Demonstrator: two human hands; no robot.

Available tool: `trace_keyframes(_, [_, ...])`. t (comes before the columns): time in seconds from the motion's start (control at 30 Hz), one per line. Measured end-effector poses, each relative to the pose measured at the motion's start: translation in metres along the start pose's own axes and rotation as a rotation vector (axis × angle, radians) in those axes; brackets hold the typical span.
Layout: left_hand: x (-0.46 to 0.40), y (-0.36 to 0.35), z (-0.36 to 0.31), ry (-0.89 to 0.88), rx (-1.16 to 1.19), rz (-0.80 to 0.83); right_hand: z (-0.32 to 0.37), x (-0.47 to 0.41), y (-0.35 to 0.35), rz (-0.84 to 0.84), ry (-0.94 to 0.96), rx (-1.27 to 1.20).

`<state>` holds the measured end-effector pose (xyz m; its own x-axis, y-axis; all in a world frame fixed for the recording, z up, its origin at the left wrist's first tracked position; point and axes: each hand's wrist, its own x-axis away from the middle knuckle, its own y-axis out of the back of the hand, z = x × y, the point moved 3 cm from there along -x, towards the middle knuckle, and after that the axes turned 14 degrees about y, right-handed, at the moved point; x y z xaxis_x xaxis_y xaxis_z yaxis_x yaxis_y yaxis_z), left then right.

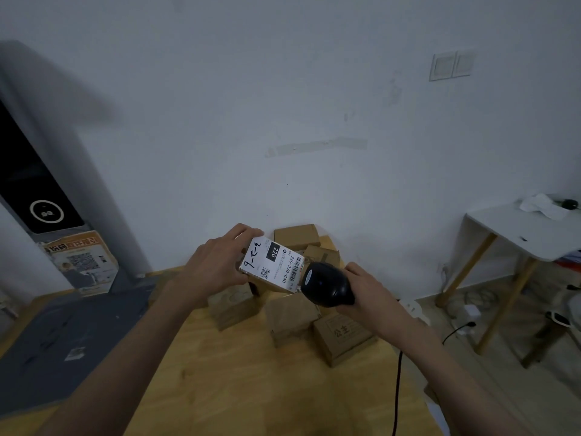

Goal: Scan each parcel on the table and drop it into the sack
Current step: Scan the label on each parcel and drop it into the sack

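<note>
My left hand (217, 262) grips a small cardboard parcel (270, 265) above the table, its white shipping label facing me. My right hand (361, 286) holds a black barcode scanner (327, 283), whose head sits right at the label's barcode edge. Several other brown parcels (294, 316) lie on the wooden table (220, 372) beneath and behind the held one. No sack is in view.
A black cable (396, 394) runs from the scanner down over the table's right side. A white side table (531, 234) with wooden legs stands at right, cables and a power strip (412, 308) on the floor. A tall grey appliance (47, 184) stands at left.
</note>
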<state>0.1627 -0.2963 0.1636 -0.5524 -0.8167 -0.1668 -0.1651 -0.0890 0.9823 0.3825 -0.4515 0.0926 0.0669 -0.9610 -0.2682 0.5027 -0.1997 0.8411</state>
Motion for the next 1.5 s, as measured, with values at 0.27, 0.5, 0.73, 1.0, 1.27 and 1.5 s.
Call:
trace_keyframes(0.27, [-0.002,-0.005,0.011,-0.008,-0.015,-0.005,0.004,-0.002,-0.002,0.001,-0.003,0.013])
trace_keyframes(0.5, [-0.003,-0.012,0.023,-0.038,0.025,-0.008,0.013,-0.002,-0.010,0.014,-0.051,-0.010])
trace_keyframes(0.73, [-0.006,-0.025,0.010,-0.152,0.161,0.038,0.026,0.023,-0.009,-0.128,-0.203,-0.110])
trace_keyframes(1.0, [0.014,-0.043,-0.032,-0.383,0.358,0.147,0.068,0.090,-0.014,-0.385,-0.484,-0.180])
trace_keyframes(1.27, [0.094,-0.069,-0.046,-0.639,0.432,0.345,0.156,0.171,-0.077,-0.712,-0.773,-0.391])
trace_keyframes(1.5, [0.192,-0.108,-0.067,-0.857,0.418,0.534,0.236,0.270,-0.139,-0.789,-1.017,-0.328])
